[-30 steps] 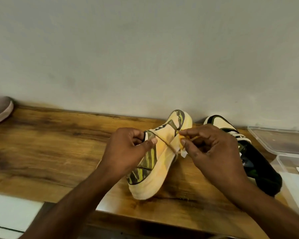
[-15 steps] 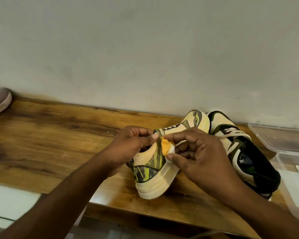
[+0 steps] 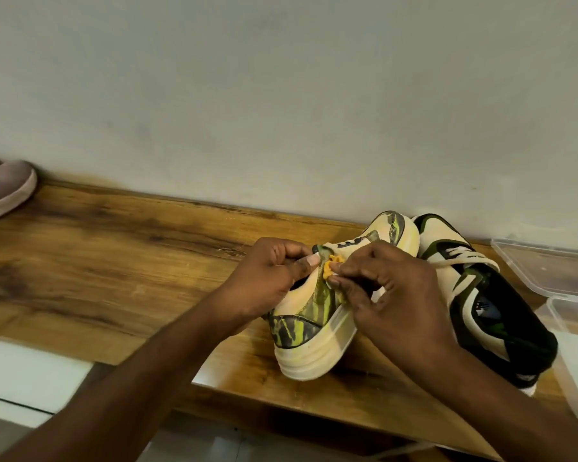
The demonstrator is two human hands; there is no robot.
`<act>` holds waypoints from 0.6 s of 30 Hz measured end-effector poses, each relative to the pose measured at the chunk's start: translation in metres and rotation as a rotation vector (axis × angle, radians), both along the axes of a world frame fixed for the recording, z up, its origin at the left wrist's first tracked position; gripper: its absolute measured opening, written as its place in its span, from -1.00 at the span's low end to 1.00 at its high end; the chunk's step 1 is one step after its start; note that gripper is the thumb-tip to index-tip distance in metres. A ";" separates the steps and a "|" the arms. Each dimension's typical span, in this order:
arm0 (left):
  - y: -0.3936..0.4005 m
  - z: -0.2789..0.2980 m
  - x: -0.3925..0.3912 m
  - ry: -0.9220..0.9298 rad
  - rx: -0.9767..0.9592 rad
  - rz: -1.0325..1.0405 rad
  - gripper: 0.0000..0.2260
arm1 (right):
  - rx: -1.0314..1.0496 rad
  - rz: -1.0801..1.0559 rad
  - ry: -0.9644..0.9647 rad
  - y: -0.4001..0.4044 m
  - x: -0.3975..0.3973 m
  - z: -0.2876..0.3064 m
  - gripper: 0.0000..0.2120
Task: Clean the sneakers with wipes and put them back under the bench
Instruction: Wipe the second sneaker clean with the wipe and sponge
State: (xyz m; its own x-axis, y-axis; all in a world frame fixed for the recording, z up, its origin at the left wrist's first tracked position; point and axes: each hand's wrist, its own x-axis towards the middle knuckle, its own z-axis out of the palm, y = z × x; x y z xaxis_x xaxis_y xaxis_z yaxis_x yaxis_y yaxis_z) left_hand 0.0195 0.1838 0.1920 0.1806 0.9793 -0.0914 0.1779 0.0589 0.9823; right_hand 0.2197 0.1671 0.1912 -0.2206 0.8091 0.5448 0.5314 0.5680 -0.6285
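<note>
Yellowed wipe [image 3: 331, 265] sits bunched in my right hand [image 3: 391, 295], pinched against the cream sneaker [image 3: 314, 328]'s collar; my left hand [image 3: 267, 281] grips that collar just beside it. Both sneakers stand on the bench [image 3: 114, 261], the dark sneaker [image 3: 488, 295] beyond my right knuckles. I'm mid-wipe, I judge; next I'd turn to a fresh fold.

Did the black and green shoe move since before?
Cannot tell. The black and green shoe shows more now, but the camera and the yellow sneaker shifted; it lies by the plastic box.
</note>
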 end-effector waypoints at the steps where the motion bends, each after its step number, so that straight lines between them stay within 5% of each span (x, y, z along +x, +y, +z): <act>1: 0.001 -0.002 -0.001 -0.002 0.004 0.020 -0.81 | 0.028 0.034 -0.027 -0.005 -0.004 -0.001 -0.81; 6: 0.005 -0.006 -0.006 -0.022 0.016 0.064 -0.83 | 0.093 0.211 -0.138 -0.018 -0.014 -0.007 -0.87; 14: 0.008 -0.009 0.000 0.035 0.047 0.056 -0.81 | 0.065 0.037 -0.053 -0.002 -0.012 -0.004 -0.79; 18: 0.008 -0.010 -0.002 0.008 0.063 0.059 -0.78 | 0.065 0.241 -0.133 -0.021 -0.025 -0.006 -0.86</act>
